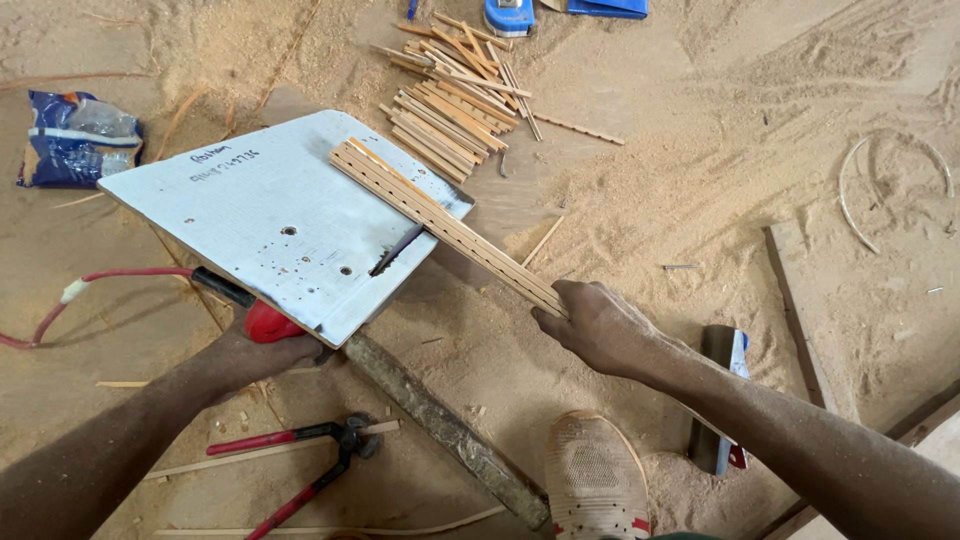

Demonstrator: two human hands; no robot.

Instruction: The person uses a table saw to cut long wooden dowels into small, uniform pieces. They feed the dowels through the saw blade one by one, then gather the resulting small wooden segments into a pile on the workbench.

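Right hand (600, 325) pinches the near end of the strip (445, 225), whose long axis runs far-left over the board (250, 215) w/ blade slot (396, 250) beneath it; left hand (265, 350) is clenched on the red tool (268, 322) under the board's near edge.

Woodworking shop: sawdust-covered floor (700, 150), cut wooden sticks (455, 95), pincers (310, 465).

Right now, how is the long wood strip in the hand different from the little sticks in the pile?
The long strip is held by the right hand and lies across the white board; the pile of sticks lies loose on the sawdust floor. The strip is much longer and has a row of small holes. Both are pale wood.
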